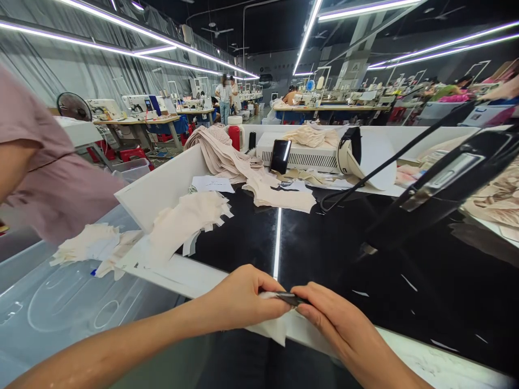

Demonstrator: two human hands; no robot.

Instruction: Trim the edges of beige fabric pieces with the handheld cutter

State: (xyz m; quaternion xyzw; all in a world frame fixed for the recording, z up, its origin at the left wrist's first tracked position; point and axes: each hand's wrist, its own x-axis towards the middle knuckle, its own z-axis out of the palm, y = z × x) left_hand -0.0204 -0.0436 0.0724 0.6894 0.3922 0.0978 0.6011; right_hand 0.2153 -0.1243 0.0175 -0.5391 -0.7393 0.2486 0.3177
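Close to the table's front edge, my left hand (243,300) pinches a cream fabric piece (273,329), part of which hangs below the fingers. My right hand (334,316) is closed on a small dark pointed tool (294,297), which looks like thread snips. Its tip reaches to the left thumb and the fabric. The right fingers cover most of the tool, so its full shape is hidden. Left of the hands, a stack of cream fabric pieces (186,216) lies over the black tabletop (324,243) and its white rim.
A black machine arm (441,178) stands over the table at right. At the back are a phone (280,156), a white vented box (300,151) and draped fabric strips (227,156). Clear plastic bins (73,302) sit at left, near a person in pink (52,156).
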